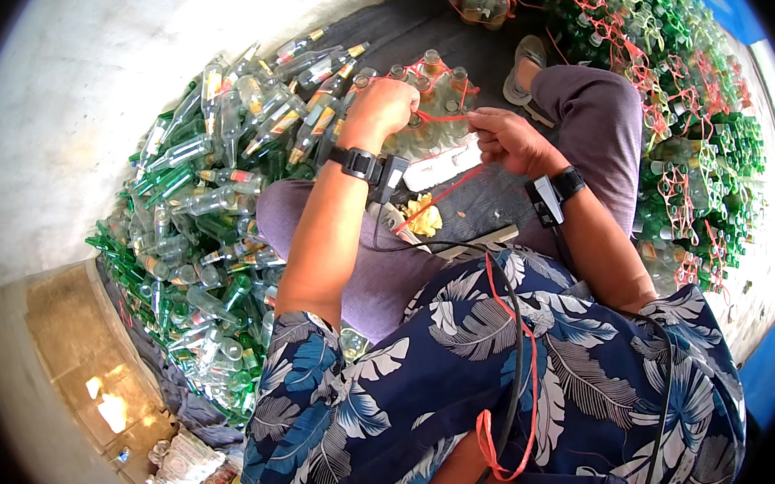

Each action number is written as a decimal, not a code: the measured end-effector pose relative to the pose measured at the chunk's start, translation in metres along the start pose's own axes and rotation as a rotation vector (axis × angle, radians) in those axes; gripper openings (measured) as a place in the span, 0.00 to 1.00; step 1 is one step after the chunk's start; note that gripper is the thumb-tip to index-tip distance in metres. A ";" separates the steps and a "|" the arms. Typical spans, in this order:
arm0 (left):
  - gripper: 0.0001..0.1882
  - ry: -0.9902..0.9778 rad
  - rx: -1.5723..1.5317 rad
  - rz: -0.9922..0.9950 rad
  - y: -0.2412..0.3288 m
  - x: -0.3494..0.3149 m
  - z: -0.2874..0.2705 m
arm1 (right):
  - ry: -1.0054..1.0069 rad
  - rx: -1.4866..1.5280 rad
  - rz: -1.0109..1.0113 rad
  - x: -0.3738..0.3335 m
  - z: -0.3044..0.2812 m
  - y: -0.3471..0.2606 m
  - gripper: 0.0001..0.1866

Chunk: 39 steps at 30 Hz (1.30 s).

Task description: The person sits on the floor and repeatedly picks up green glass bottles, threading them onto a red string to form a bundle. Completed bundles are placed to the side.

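Observation:
A group of clear glass bottles (432, 67) stands upright before me, with red string around the necks. My left hand (385, 107) is closed over the near left side of this group, on the string. My right hand (510, 142) pinches the red string (443, 118), which runs taut between my two hands just in front of the bottle necks. Another length of the string slants down from near my right hand toward my lap. My left fingertips are partly hidden behind the hand.
A large heap of loose green and clear bottles (218, 201) lies to my left against a pale wall (70, 108). Many string-tied green bottles (689, 111) stand at right. Near my lap are a white block (444, 164) and crumpled yellow material (423, 216). Cables cross my shirt.

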<state>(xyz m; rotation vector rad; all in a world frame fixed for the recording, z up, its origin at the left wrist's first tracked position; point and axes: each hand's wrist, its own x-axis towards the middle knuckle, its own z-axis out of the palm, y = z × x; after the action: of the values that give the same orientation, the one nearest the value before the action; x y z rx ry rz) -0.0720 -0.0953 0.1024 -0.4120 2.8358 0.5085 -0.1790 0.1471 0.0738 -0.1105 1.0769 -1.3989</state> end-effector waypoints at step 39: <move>0.04 0.556 0.004 0.366 -0.010 0.029 -0.001 | 0.256 -0.423 -0.284 0.052 0.033 0.063 0.13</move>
<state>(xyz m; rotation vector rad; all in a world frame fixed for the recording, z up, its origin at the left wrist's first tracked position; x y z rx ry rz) -0.0959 -0.1114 0.0920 -0.0223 3.4771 0.5177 -0.1211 0.1030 0.0242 -0.4132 1.6127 -1.4414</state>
